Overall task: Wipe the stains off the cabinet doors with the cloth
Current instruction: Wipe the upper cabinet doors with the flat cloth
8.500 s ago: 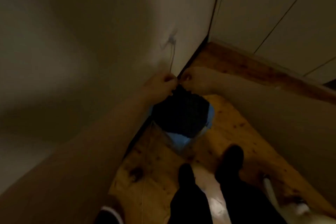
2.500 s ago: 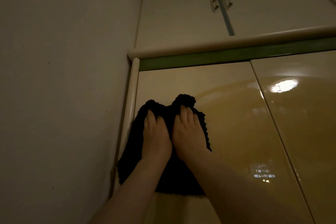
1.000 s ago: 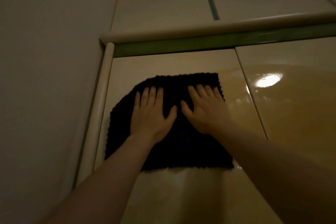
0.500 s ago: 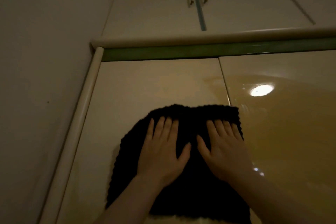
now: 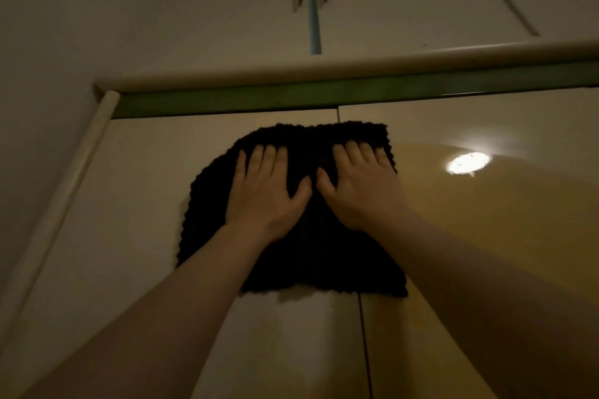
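Both hands, left hand point(image 5: 264, 194) and right hand point(image 5: 359, 186), lie flat with fingers spread, no grip closed, pressing the black cloth point(image 5: 311, 256) onto the cabinet doors point(image 5: 136, 220) just below the green strip point(image 5: 291, 99), so I'd keep even pressure and overlap strokes.

The cloth point(image 5: 311, 214) in the middle of the frame is black with a bumpy, knitted-looking texture. The doors point(image 5: 136, 197) under it are glossy cream, turning amber at right around a white light glare point(image 5: 468, 162). Above them runs a dark green strip point(image 5: 324, 95) under a cream rail point(image 5: 324, 66). The upper doors point(image 5: 233, 10) at top are off-white, split by a pale blue strip point(image 5: 312, 10).
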### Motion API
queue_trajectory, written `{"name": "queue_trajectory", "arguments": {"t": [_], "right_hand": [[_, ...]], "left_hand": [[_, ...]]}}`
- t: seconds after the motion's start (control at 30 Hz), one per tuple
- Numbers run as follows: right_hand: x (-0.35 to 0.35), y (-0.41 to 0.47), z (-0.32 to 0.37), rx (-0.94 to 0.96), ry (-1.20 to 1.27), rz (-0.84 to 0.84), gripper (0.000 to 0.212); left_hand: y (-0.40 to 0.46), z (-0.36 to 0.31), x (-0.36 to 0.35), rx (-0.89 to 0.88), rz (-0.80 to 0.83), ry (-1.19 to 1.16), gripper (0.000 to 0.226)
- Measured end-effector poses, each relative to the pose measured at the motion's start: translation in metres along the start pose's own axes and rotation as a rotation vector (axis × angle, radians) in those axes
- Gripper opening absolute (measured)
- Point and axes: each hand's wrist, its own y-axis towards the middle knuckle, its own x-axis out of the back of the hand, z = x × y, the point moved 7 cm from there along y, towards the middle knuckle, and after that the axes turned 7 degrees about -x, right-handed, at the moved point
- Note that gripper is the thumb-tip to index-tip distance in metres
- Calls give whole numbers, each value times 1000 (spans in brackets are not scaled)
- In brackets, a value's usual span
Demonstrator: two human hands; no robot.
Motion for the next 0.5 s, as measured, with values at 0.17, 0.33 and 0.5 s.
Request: {"name": "queue_trajectory", "arguments": {"t": [0.17, 0.33, 0.5], "right_hand": [[-2, 2, -25, -10, 27, -11, 68], [5, -45, -48, -18, 42, -23, 65], [11, -109, -77, -23, 22, 64, 66]], "left_hand": [[9, -17, -3, -6, 2, 3, 81], [-31, -54, -4, -39, 5, -16, 81], [-83, -100, -9, -57, 34, -41, 82]]}}
